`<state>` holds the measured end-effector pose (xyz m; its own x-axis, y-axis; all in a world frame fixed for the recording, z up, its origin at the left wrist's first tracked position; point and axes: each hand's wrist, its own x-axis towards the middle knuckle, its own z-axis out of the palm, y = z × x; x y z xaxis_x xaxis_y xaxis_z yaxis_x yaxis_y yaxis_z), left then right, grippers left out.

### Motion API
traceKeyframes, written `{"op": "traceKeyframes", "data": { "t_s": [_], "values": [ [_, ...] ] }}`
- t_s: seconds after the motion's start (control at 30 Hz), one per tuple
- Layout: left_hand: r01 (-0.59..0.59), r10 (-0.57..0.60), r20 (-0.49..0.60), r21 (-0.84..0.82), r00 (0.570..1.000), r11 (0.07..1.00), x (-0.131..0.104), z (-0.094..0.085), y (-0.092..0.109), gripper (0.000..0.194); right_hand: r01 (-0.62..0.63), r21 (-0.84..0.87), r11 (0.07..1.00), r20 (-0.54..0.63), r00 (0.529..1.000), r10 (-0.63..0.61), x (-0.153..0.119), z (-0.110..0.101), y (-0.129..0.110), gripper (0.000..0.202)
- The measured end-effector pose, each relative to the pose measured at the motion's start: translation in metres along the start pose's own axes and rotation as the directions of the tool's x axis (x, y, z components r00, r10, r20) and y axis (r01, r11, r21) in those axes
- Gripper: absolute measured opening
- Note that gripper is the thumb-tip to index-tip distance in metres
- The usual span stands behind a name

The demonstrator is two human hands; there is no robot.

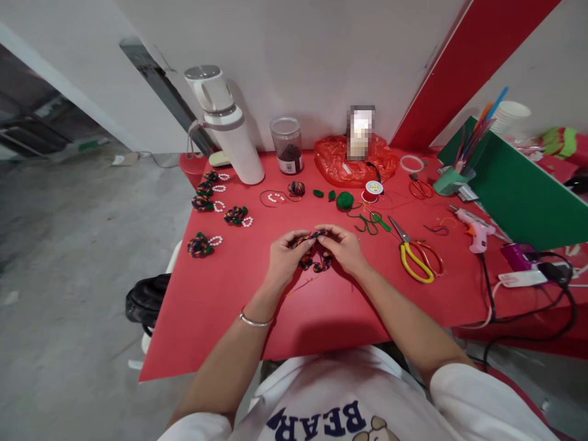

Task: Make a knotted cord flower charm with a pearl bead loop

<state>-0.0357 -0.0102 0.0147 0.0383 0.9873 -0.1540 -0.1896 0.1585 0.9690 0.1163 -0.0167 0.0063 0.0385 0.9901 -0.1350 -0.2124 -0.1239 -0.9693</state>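
Between my two hands, just above the red table, is a multicoloured crocheted strip [316, 235]. My left hand [293, 250] pinches its left part, and my right hand [340, 246] grips its right part. Curled lengths of the same dark, mixed-colour crochet hang below my fingers, with a loose yarn tail [301, 286] on the table. Several finished crocheted flowers [199, 245] with white bead loops lie at the left. Beyond my hands rest a multicoloured yarn ball [296, 188], a green yarn ball [345, 200] and a green-handled crochet hook [381, 222].
Yellow-handled scissors [416, 262] and a pink glue gun [478, 231] lie to the right, near a power strip [523, 277]. A white bottle [241, 150], a clear jar [286, 144] and a red plastic bag [331, 162] stand along the wall. A green board [519, 190] borders the right side.
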Motion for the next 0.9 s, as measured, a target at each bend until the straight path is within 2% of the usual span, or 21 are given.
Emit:
{"op": "traceKeyframes", "data": {
  "t_s": [0.23, 0.37, 0.43, 0.53, 0.7, 0.9],
  "values": [
    [-0.03, 0.03, -0.036, -0.009, 0.999, 0.999, -0.0026, 0.0014, 0.0001, 0.027, -0.179, 0.244, 0.953, 0.143, 0.979, 0.147, -0.0009, 0.0048, 0.0026, 0.043],
    [-0.036, 0.035, -0.055, -0.014, 0.998, 0.999, -0.0034, 0.0019, 0.0018, 0.023, -0.182, 0.282, 0.942, 0.147, 0.978, 0.145, -0.0017, 0.0041, -0.0017, 0.052],
    [-0.032, 0.031, -0.062, -0.014, 0.998, 0.999, -0.0029, 0.0015, 0.0009, 0.022, -0.212, 0.293, 0.932, 0.194, 0.968, 0.159, -0.0024, 0.0026, -0.0046, 0.056],
    [-0.03, 0.028, -0.069, -0.028, 0.997, 0.999, -0.0016, 0.0004, -0.0017, 0.023, -0.268, 0.242, 0.932, 0.255, 0.945, 0.206, -0.0027, 0.0008, -0.0054, 0.049],
    [0.014, -0.021, -0.078, -0.081, 0.997, 0.997, 0.0002, 0.0001, -0.0008, 0.024, -0.212, 0.143, 0.967, 0.179, 0.966, 0.185, -0.0012, 0.0016, -0.0005, 0.033],
    [0.012, -0.022, -0.097, -0.097, 0.995, 0.995, -0.0009, 0.0018, 0.0032, 0.023, -0.031, 0.048, 0.998, 0.066, 0.997, 0.028, -0.0011, 0.0029, -0.0031, 0.043]
  ]
}}
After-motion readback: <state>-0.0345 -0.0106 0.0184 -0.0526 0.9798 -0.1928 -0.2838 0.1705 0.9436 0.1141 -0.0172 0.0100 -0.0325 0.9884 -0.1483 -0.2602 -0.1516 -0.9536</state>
